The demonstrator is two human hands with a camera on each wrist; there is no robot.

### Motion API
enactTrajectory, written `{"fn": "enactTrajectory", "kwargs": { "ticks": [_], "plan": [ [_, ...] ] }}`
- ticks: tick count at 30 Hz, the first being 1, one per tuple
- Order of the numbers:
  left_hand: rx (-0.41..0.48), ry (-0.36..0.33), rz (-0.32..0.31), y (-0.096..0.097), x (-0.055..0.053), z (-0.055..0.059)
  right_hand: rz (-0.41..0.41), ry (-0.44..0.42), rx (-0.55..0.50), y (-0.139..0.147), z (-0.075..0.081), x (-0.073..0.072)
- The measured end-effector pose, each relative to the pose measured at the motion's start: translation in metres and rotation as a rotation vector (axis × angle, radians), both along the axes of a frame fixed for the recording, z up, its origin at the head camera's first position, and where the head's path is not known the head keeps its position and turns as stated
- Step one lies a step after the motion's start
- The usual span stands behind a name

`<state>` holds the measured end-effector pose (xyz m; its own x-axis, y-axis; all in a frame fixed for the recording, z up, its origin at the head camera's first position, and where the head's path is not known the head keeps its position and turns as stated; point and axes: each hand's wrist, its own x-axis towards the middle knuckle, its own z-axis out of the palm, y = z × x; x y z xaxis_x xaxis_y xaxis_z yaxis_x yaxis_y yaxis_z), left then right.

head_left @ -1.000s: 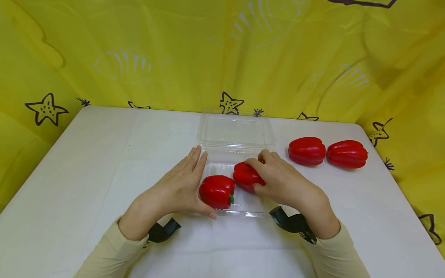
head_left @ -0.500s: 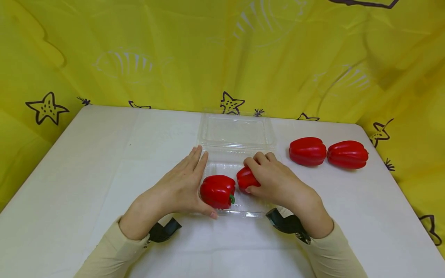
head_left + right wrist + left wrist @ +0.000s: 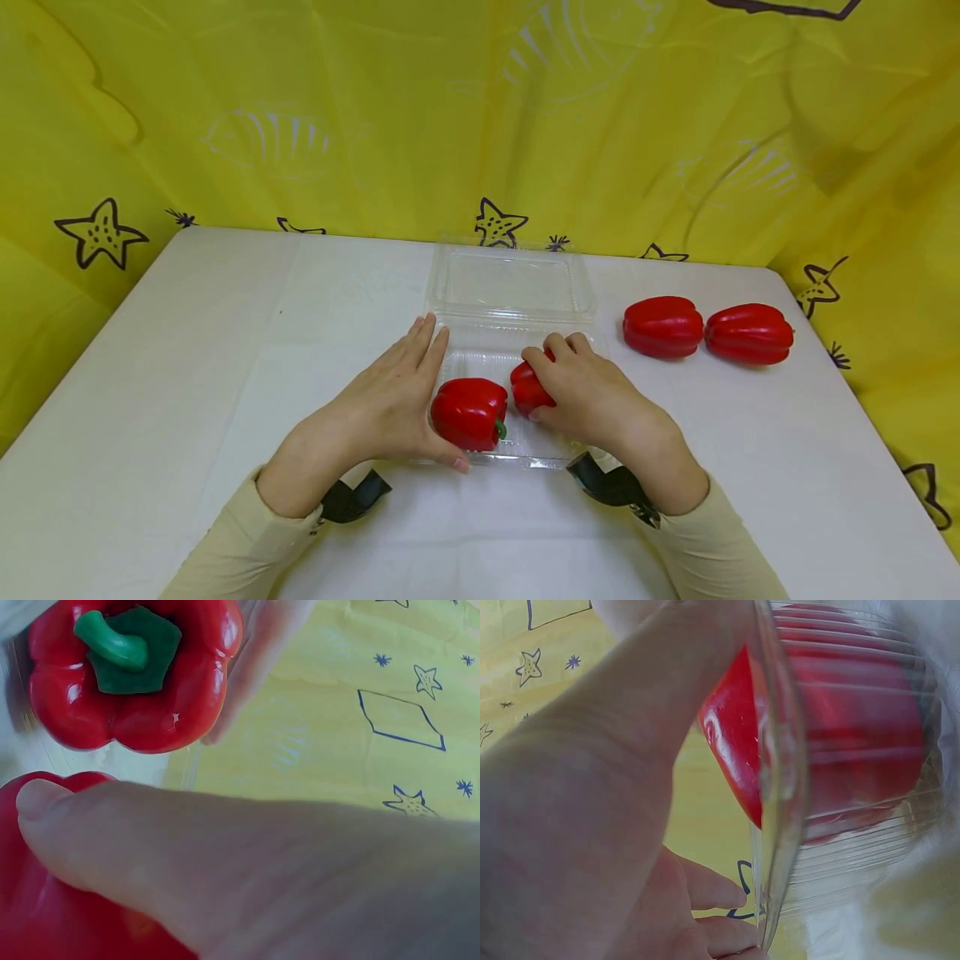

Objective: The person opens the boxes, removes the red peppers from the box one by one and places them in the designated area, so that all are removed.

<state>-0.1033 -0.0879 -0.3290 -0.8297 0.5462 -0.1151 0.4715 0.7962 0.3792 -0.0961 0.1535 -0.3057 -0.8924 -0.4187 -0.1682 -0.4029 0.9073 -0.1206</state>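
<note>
A clear plastic clamshell box (image 3: 480, 362) lies unfolded in the middle of the table. Inside its left half sits a red bell pepper (image 3: 468, 414), whose green stem shows in the right wrist view. My left hand (image 3: 382, 408) rests along the box's left rim beside that pepper, fingers straight and thumb spread at the front. With curled fingers and thumb, my right hand (image 3: 592, 396) grips a second red bell pepper (image 3: 528, 390) in the right half; the hand covers much of it. Through the clear wall, the left wrist view shows the first pepper (image 3: 855, 727).
The box's lid (image 3: 510, 283) lies flat behind its base, near the table's back edge. Two more red bell peppers, one (image 3: 663, 327) beside the other (image 3: 748, 333), lie at the back right of the white table (image 3: 187, 358). A yellow patterned curtain (image 3: 405, 117) hangs behind.
My right hand has shifted slightly left and now covers more of the second pepper, which has moved slightly right. The left hand and the first pepper have stayed in place.
</note>
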Motion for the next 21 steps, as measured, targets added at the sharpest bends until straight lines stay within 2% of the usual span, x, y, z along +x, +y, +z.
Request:
{"fn": "enactTrajectory", "kwargs": {
  "ticks": [9,17,21],
  "plan": [
    [-0.003,-0.005,0.002,0.000,0.000,0.000,0.005,-0.013,-0.055,0.004,0.004,0.001],
    [-0.006,-0.008,0.001,0.000,-0.001,0.000,0.020,0.049,-0.108,0.010,0.012,0.003],
    [-0.008,-0.017,0.006,0.000,-0.001,0.000,0.006,0.051,-0.141,0.014,0.016,0.004]
  ]
}}
